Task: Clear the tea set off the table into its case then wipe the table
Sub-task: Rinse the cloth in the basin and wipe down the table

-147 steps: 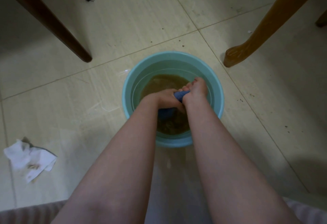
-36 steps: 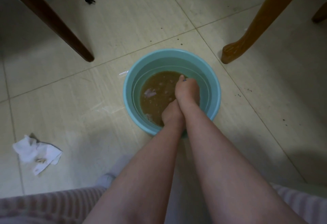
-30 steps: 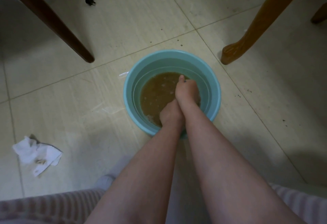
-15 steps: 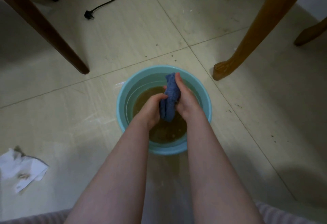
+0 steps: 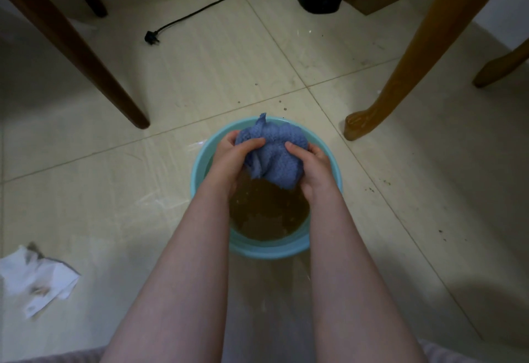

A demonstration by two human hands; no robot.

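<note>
Blue terry cloth (image 5: 274,159) was held bunched over teal basin (image 5: 269,251), above brown water (image 5: 266,216); contact of lower edge with water could not be told. Cloth was judged soft, limp, heavy with water, likely dripping; best gripped at both ends of bunch for wringing. Cloth was clasped between both hands: left hand (image 5: 230,159) curled round left side, thumb laid across top; right hand (image 5: 313,168) curled round right side. Crumpled white paper (image 5: 37,285) was seen on tiled floor (image 5: 200,70), well apart at left.

Both hands grip blue cloth (image 5: 274,159) above teal basin (image 5: 335,173), brown water.
</note>
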